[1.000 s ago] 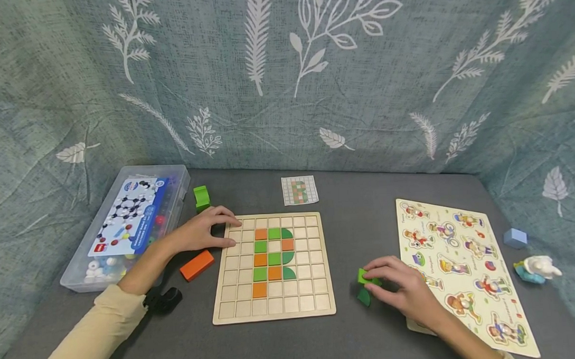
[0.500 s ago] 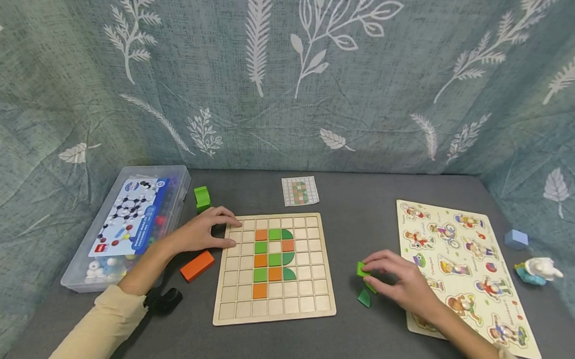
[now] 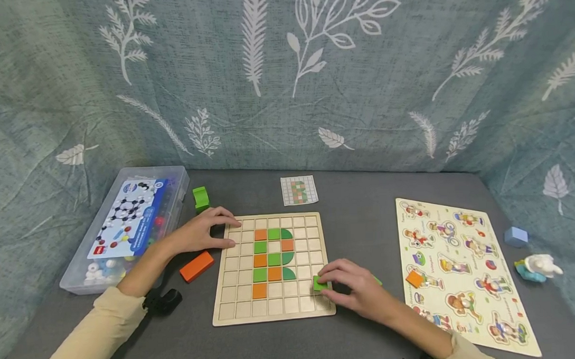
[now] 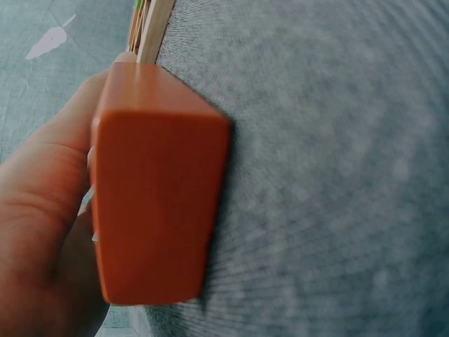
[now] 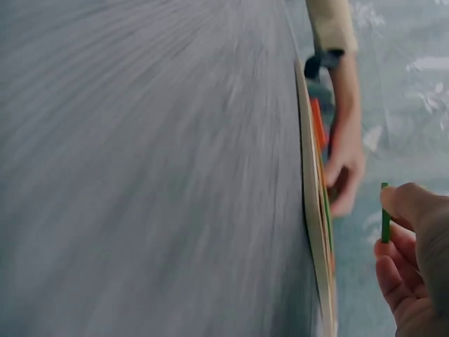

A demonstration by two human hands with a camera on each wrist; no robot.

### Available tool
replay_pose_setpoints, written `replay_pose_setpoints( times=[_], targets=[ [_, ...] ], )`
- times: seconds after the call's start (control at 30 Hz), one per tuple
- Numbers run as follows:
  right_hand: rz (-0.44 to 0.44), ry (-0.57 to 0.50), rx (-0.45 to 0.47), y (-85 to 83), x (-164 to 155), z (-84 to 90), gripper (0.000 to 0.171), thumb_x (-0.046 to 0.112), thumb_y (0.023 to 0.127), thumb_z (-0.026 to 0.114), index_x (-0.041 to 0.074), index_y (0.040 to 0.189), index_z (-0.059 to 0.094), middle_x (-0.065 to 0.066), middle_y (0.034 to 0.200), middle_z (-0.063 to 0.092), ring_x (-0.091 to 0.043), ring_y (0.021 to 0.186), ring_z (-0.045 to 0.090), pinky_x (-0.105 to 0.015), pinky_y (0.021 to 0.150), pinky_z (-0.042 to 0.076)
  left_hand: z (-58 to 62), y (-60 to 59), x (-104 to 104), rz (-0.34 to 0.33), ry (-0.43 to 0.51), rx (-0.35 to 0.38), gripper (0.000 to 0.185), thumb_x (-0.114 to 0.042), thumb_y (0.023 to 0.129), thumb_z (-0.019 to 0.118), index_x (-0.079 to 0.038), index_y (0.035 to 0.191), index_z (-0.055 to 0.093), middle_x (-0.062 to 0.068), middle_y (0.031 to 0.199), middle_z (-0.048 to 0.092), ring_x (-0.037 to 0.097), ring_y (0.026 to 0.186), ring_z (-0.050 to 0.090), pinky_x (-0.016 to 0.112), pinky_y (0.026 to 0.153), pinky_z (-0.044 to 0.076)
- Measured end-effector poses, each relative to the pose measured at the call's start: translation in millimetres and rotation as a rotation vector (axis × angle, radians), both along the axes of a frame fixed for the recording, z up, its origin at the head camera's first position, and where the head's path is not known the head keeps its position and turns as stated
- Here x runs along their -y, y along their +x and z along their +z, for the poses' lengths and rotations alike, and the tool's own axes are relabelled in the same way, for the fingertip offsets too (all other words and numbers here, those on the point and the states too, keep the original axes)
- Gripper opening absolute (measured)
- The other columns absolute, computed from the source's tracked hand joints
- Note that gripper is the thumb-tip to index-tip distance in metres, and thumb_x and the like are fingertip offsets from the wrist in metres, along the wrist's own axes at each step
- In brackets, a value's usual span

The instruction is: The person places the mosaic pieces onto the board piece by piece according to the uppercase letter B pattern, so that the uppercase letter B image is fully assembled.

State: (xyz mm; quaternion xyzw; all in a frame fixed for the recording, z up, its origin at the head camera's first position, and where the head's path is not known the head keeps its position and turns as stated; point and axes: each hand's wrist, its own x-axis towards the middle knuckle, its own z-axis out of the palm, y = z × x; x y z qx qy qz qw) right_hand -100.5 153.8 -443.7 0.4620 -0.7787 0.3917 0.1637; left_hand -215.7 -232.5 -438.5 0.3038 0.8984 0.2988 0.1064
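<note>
A wooden grid board (image 3: 235,308) lies in the middle of the grey table, with orange and green tiles set in its upper middle cells. My right hand (image 3: 325,284) pinches a green square tile (image 3: 318,284) just over the board's lower right cells. In the right wrist view the green tile (image 5: 384,213) shows edge-on between my fingertips (image 5: 410,207), beside the board's edge (image 5: 312,232). My left hand (image 3: 228,233) rests on the board's top left corner, fingers relaxed. An orange block (image 3: 197,265) (image 4: 158,189) lies on the table beside that hand.
A clear plastic box (image 3: 127,222) stands at the left, a green block (image 3: 201,198) behind the left hand. A pattern card (image 3: 299,190) lies beyond the board. On the right is a picture puzzle (image 3: 462,268) bearing an orange tile (image 3: 414,278), then a blue cube (image 3: 515,237) and a white figure (image 3: 540,267).
My right hand lifted a green tile from the table beside the picture puzzle and carried it left to the board's lower right. The left hand has stayed put.
</note>
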Motion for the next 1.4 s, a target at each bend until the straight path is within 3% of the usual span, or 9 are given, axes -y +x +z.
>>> replay_pose_setpoints(
  times=[0.33, 0.7, 0.9, 1.4],
  targets=[
    [0.110, 0.077, -0.072, -5.2, 50, 0.0, 0.020, 0.009, 0.082, 0.077, 0.011, 0.100, 0.069, 0.000, 0.104, 0.066, -0.011, 0.099, 0.063, -0.019, 0.089, 0.050, -1.5, 0.7, 2, 0.004, 0.009, 0.001, 0.040, -0.037, 0.085, 0.074, -0.021, 0.122, 0.067, 0.002, 0.124, 0.055, 0.026, 0.116, 0.049, 0.054, 0.096, 0.041],
    [0.145, 0.272, -0.116, 0.8, 95, -1.5, 0.011, 0.022, 0.088, 0.072, 0.014, 0.097, 0.071, 0.004, 0.103, 0.066, -0.007, 0.096, 0.061, -0.013, 0.089, 0.046, 0.2, 0.8, 1, -0.012, 0.022, -0.013, 0.040, -0.034, 0.085, 0.075, -0.019, 0.122, 0.067, 0.003, 0.124, 0.056, 0.025, 0.116, 0.050, 0.052, 0.096, 0.042],
    [0.115, 0.288, -0.153, 5.0, 102, -4.0, 0.011, 0.023, 0.086, 0.075, 0.016, 0.094, 0.071, 0.006, 0.101, 0.066, -0.006, 0.091, 0.058, -0.013, 0.085, 0.046, 0.5, 0.6, 0, -0.016, 0.028, -0.016, 0.040, -0.034, 0.085, 0.075, -0.018, 0.121, 0.067, 0.003, 0.124, 0.056, 0.025, 0.115, 0.050, 0.051, 0.096, 0.042],
    [0.119, 0.348, -0.136, 7.5, 102, -2.9, 0.007, 0.021, 0.087, 0.074, 0.016, 0.092, 0.073, 0.006, 0.100, 0.065, -0.005, 0.090, 0.058, -0.013, 0.081, 0.047, -0.1, 0.0, 1, -0.014, 0.030, -0.019, 0.040, -0.033, 0.085, 0.075, -0.019, 0.121, 0.067, 0.002, 0.124, 0.056, 0.025, 0.116, 0.050, 0.052, 0.096, 0.042]
  ],
)
